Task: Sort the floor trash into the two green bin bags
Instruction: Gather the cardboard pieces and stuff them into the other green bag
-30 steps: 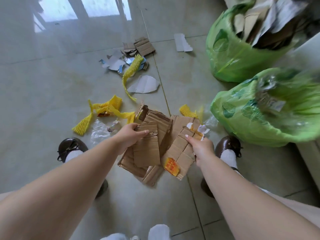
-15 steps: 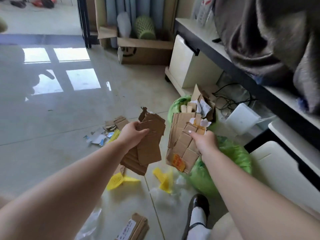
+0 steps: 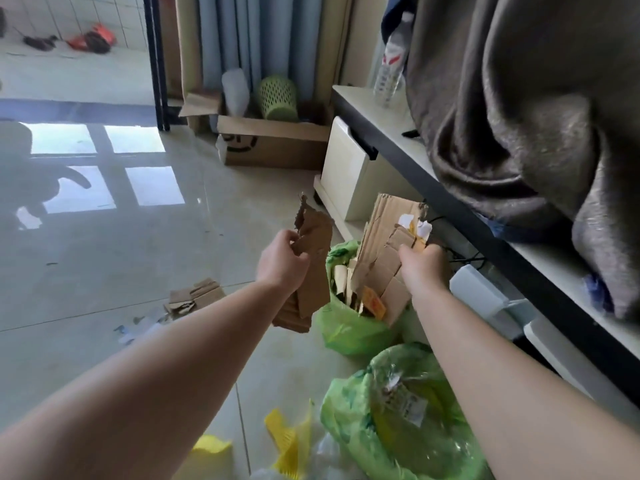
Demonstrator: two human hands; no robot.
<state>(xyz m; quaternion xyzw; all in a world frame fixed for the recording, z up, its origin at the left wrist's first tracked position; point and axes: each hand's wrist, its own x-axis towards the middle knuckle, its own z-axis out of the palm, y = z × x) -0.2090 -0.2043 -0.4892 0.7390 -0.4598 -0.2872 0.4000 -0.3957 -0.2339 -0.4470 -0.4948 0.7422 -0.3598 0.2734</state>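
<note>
While two green bin bags sit on the floor, nearer bag (image 3: 401, 420) and farther bag (image 3: 346, 327), the right hand (image 3: 420, 268) grips folded cardboard (image 3: 384, 258) above the farther bag; left hand (image 3: 282, 261) clutches torn cardboard pieces (image 3: 311, 271) beside it.

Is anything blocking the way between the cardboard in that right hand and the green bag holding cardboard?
Nothing visible does. The right hand holds its bundle of torn brown cardboard pieces directly over the open mouth of the farther green plastic bin bag, which already holds cardboard scraps.
</note>
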